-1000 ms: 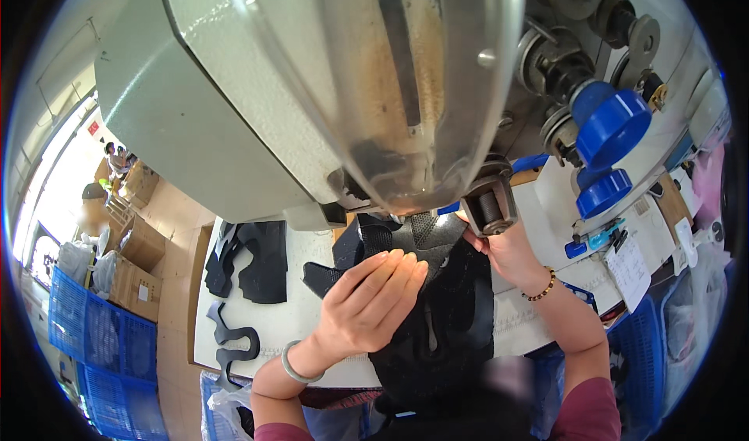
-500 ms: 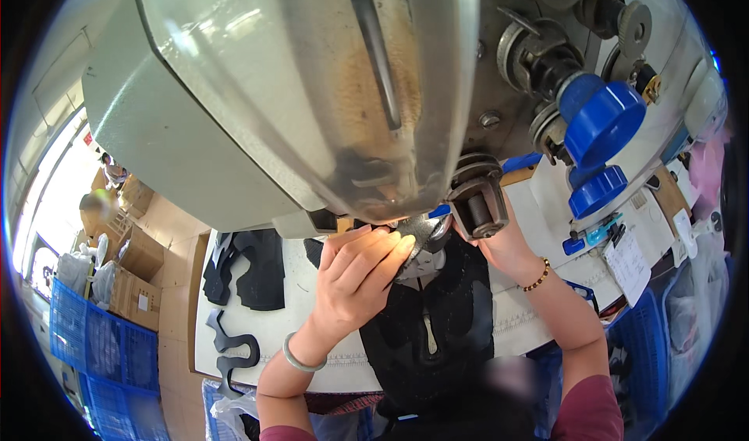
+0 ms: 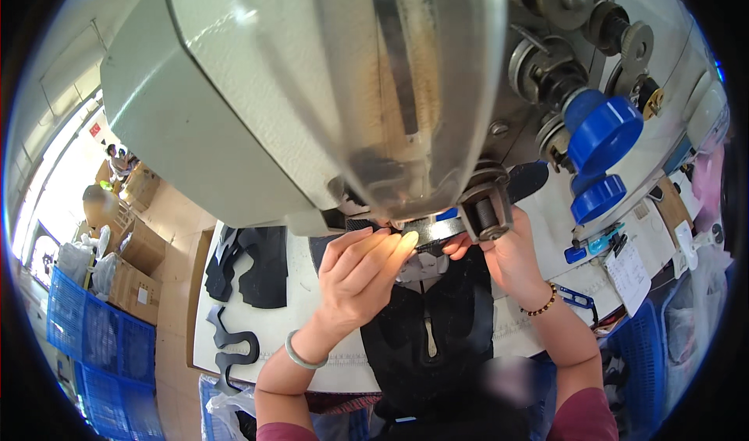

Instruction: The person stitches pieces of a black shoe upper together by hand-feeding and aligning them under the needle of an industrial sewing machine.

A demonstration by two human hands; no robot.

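Note:
Under the head of a sewing machine, both of my hands are at a dark shoe-upper-like piece, whose rounded end sticks out to the right of the machine head. My left hand, fingers pressed together, pinches its near edge left of the needle area. My right hand is closed at its right side, thumb and fingers partly hidden by a metal roller bracket. A light-catching strip shows between my fingertips. The needle itself is hidden. Below my hands a larger black shaped piece hangs over the table's near edge.
Black cut pieces and a wavy grey piece lie on the white table at left. Blue tension knobs jut out at upper right. Paper and small tools lie at right; blue crates stand at far left.
My right hand has come out further from behind the roller bracket, with its fingertips now showing. The rounded end of the dark piece now shows right of the machine head. The view has shifted slightly.

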